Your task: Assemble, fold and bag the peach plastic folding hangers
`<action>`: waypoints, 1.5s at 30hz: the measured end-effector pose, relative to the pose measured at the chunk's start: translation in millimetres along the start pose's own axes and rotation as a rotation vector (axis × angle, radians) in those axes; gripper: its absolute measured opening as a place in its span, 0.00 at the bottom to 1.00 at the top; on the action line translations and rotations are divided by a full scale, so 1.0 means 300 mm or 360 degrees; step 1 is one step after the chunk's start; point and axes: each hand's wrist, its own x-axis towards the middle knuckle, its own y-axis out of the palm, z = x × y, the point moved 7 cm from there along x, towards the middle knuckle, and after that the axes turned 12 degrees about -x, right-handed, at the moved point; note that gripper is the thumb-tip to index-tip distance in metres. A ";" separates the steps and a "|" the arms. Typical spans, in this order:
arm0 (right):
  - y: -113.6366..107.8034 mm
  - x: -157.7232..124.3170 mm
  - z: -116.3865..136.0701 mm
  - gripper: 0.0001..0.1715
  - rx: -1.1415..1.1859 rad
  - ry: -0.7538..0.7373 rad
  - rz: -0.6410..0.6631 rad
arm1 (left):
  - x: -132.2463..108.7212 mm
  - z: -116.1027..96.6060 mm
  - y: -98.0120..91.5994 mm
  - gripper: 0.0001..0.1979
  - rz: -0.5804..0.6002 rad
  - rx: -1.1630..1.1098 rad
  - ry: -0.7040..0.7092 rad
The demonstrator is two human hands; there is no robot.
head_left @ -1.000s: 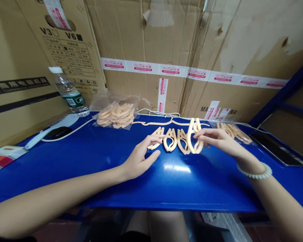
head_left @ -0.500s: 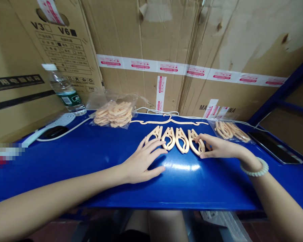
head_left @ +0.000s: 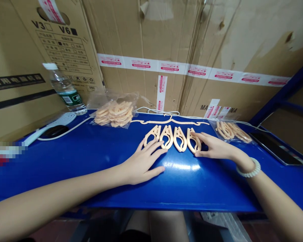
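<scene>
Several beige folding hangers, folded into leaf shapes, lie side by side in a row on the blue table (head_left: 91, 174). My left hand (head_left: 145, 163) lies spread, its fingertips on the lower parts of the leftmost folded hanger (head_left: 153, 133) and the folded hanger beside it (head_left: 166, 137). At the other end, my right hand (head_left: 214, 146) grips the rightmost folded hanger (head_left: 191, 143), thumb at its lower tip and fingers at its right side. Between them, another folded hanger (head_left: 179, 139) is untouched. Behind the row, one hanger (head_left: 164, 121) lies unfolded with its hook pointing back.
Clear bags of beige hangers lie at the back left (head_left: 113, 114) and right (head_left: 233, 131). A water bottle (head_left: 68, 94), a white brush-like item (head_left: 58, 122) and a black oval object (head_left: 54, 131) are on the left. A phone (head_left: 277, 148) lies right. Cardboard (head_left: 141, 33) walls the back.
My right hand has moved a little left, and the rightmost folded hanger has shifted left with it. The other folded hangers also sit slightly further left. My left hand has barely moved.
</scene>
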 end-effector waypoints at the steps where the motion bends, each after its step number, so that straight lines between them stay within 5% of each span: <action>1: 0.002 0.004 0.003 0.59 -0.0019 0.0000 0.0003 | 0.001 0.001 -0.002 0.28 -0.0006 -0.0001 -0.0009; 45: 0.001 0.018 0.026 0.54 -0.0028 0.0007 -0.0073 | 0.015 0.041 -0.023 0.23 -0.0011 0.0099 -0.0248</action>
